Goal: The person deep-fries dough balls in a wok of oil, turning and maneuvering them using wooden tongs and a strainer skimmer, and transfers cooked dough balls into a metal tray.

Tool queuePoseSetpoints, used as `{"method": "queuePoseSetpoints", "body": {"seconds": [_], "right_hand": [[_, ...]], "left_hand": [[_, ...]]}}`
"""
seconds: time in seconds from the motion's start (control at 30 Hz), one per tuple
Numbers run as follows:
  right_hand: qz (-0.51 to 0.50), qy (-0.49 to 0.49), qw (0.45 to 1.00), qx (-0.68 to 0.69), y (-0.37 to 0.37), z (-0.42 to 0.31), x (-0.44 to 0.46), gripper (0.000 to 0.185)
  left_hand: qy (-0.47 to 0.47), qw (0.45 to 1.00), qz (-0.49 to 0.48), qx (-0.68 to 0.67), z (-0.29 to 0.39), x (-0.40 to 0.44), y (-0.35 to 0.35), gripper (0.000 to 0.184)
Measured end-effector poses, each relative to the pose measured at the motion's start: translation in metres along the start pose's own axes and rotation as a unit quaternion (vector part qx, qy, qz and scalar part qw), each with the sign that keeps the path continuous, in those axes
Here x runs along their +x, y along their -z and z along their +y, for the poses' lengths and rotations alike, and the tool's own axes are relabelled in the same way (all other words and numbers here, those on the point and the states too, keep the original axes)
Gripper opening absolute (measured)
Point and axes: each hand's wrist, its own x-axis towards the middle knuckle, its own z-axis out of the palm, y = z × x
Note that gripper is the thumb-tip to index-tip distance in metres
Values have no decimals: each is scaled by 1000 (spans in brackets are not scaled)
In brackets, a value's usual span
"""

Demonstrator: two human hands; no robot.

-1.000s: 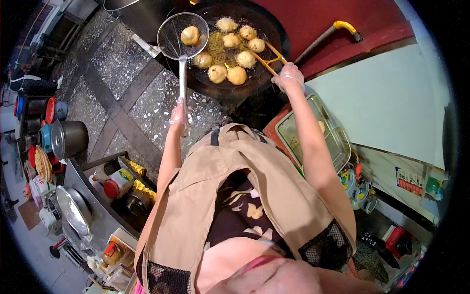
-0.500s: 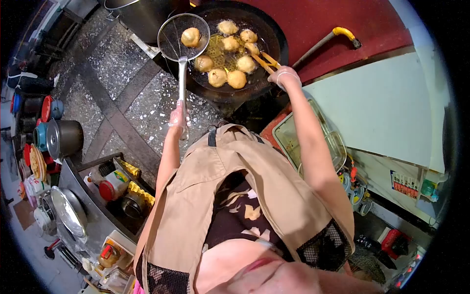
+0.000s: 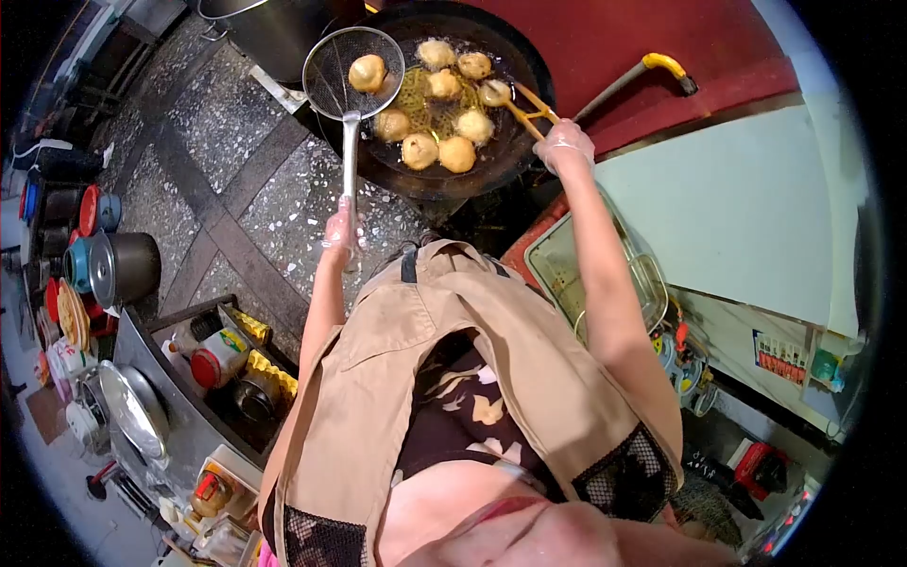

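My left hand [image 3: 339, 227], in a clear plastic glove, is closed round the metal handle of a mesh skimmer [image 3: 350, 161]. One browned dough ball [image 3: 367, 73] rests in the skimmer's basket, over the left rim of a dark wok [image 3: 416, 187]. In my gloved right hand [image 3: 567, 146] is a pair of wooden tongs or chopsticks [image 3: 522, 117], with their spread tips beside a pale dough ball [image 3: 493, 93] at the right of the oil. Whether the tips touch it, I cannot tell. Several golden dough balls [image 3: 456, 154] float in the bubbling oil.
A large metal pot [image 3: 274, 38] stands left of the wok. A hooked handle with a yellow grip [image 3: 661, 64] juts out by the red panel. Right of my body is a rectangular basin [image 3: 553, 269]. A cart [image 3: 179, 378] with jars and a metal lid is at left.
My right hand has moved slightly right and its tool's tips have spread apart. The dough ball by them has shifted slightly and shows more fully. My left hand and the skimmer are nearly still.
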Motion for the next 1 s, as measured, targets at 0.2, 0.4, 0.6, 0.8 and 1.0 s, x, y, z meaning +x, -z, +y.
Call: {"method": "queuePoseSetpoints", "body": {"seconds": [0.2,0.4,0.6,0.8,1.0], "right_hand": [[137,95,981,-99,-39,-3,31,38],[107,122,977,-137,-34,5,38,32],[106,123,976,-147,-28,12,47,24],[119,123,973,-152,-29,16,47,27],[124,122,972,-155,-27,17,49,27]], "left_hand": [[-11,1000,17,9,-2,1,-2,64],[-6,998,41,44,2,-2,-3,64],[-7,999,32,10,-1,1,-4,63],[-1,999,39,19,-1,0,-3,62],[-12,999,35,29,-1,-1,-3,63]]}}
